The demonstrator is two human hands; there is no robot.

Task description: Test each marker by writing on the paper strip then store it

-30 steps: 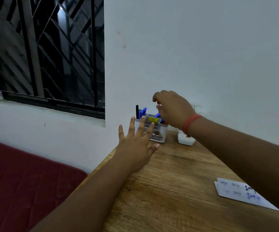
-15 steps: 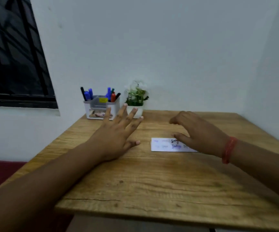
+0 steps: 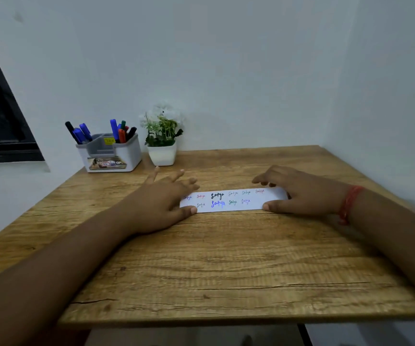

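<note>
While blue, black, red and green markers (image 3: 81, 133) stand in the far-left white and grey plastic organiser (image 3: 111, 153), the white paper strip (image 3: 233, 199), repeating "Satya" in several inks, lies mid-table; left hand (image 3: 162, 201) and right hand (image 3: 301, 193) rest spread on its ends.
</note>
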